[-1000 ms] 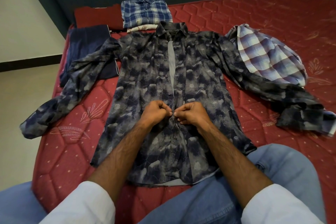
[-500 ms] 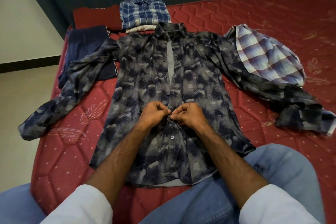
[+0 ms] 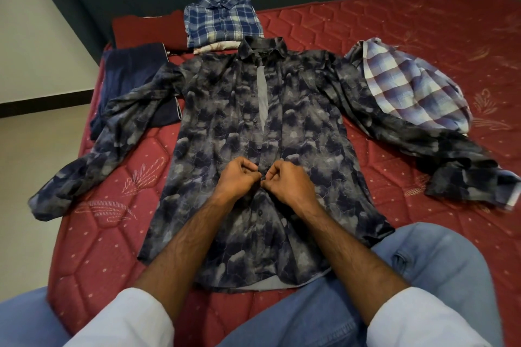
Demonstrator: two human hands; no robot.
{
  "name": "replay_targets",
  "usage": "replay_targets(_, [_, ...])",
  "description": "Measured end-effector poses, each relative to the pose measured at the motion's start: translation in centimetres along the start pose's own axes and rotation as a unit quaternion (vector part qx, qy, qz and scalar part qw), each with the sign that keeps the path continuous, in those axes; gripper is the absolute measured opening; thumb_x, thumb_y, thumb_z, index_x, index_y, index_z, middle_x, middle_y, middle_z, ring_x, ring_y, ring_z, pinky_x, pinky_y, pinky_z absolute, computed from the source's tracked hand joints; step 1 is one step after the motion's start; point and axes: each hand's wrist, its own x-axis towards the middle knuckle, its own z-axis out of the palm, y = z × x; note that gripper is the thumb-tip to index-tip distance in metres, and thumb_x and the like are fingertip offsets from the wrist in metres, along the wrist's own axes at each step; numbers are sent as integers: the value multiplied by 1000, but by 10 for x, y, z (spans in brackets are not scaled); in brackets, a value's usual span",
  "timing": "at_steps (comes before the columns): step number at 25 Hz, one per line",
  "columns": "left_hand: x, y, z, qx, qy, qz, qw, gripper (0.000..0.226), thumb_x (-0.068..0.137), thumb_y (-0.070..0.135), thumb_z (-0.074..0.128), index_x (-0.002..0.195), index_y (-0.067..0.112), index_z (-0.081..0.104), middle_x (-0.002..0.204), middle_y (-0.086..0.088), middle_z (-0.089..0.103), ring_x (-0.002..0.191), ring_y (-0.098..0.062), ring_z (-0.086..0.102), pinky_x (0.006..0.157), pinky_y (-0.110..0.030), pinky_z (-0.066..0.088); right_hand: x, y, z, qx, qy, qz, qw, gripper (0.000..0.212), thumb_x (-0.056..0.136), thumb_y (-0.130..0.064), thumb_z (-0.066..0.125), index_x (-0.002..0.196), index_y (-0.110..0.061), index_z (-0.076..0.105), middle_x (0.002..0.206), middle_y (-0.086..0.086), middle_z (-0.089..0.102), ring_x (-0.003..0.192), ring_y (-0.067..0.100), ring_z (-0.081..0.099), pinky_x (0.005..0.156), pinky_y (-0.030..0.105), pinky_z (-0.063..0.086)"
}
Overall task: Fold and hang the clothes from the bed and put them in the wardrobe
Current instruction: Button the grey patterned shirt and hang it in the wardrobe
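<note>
Both hands pinch the front placket of a dark patterned shirt (image 3: 225,127) spread flat on the bed (image 3: 394,36).

The left hand (image 3: 238,179) and right hand (image 3: 287,180) meet at mid-front, fingers curled on the fabric. A folded blue plaid shirt (image 3: 221,18) lies beyond the collar, navy trousers (image 3: 132,76) under the left-hand sleeve, and a crumpled checked shirt (image 3: 408,84) beside the right-hand one.

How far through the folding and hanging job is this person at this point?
Early. Done: a blue plaid shirt lies folded by the headboard. In hand: left hand and right hand pinch the patterned shirt's placket. Left: the crumpled checked shirt; wardrobe not visible.
</note>
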Motion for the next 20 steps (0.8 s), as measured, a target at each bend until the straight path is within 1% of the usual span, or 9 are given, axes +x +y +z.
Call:
replay_targets(1, [0,-1,0,-1,-5,0,1000,23,86,7,73,88,21,55,62,4,57,51,-9,49,52,-25,41,0,0,0,-2,2,-4,1000,19,81,-36,79,80,-28,61,68,-14,63,72,7,62,66,29,48])
replay_targets(3, [1,-2,0,-5,-17,5,1000,27,88,6,71,91,22,50,62,3,55,51,-11,47,51,-27,40,0,0,0,17,-1,-10,1000,22,80,-35,81,85,-30,60,70,-13,65,73,6,63,67,31,51])
replay_targets(6, [1,-4,-2,5,-46,21,999,28,94,6,67,92,24,46,68,1,55,60,-14,50,58,-31,43,3,3,-3,44,-15,-18,999,25,78,-33,85,85,-30,61,71,-11,67,70,4,65,68,35,56])
replay_targets(9, [-3,-5,-4,0,-62,33,997,28,94,2,66,94,23,47,72,0,55,63,-11,51,60,-28,44,8,6,-7,72,-63,-16,995,19,80,-27,85,83,-28,67,70,-8,70,67,6,67,74,41,61])
replay_targets(12, [-3,-5,-7,-4,-80,42,996,36,87,-3,72,96,22,48,80,-3,57,72,-14,56,65,-31,48,8,7,-8,68,-65,-25,995,18,82,-25,82,85,-30,65,74,-8,71,72,8,68,77,43,61])
replay_targets(14, [-6,-5,-7,6,-86,42,995,39,83,0,77,98,23,49,86,-5,59,77,-15,58,66,-29,51,7,7,-7,59,-60,-34,996,18,85,-23,78,86,-32,63,77,-7,71,75,9,68,78,44,61])
replay_targets(17, [-13,-4,-3,41,-37,67,996,35,84,14,81,103,22,52,83,-1,66,73,-11,62,66,-27,50,10,6,-9,77,-69,-34,994,19,92,-15,68,86,-33,65,78,-4,71,72,15,70,73,48,62])
replay_targets(18, [-15,-3,0,64,-13,84,994,35,84,20,81,105,21,52,80,0,67,72,-11,63,66,-27,51,13,3,-13,91,-62,-34,993,22,94,-12,64,86,-32,66,79,-3,71,72,16,71,71,48,63])
replay_targets(20, [-15,2,3,115,10,101,988,37,85,29,81,106,20,52,74,2,66,72,-13,65,69,-33,52,25,-3,-23,110,-24,-45,993,22,95,-7,59,91,-26,67,84,-5,71,75,13,69,71,38,62])
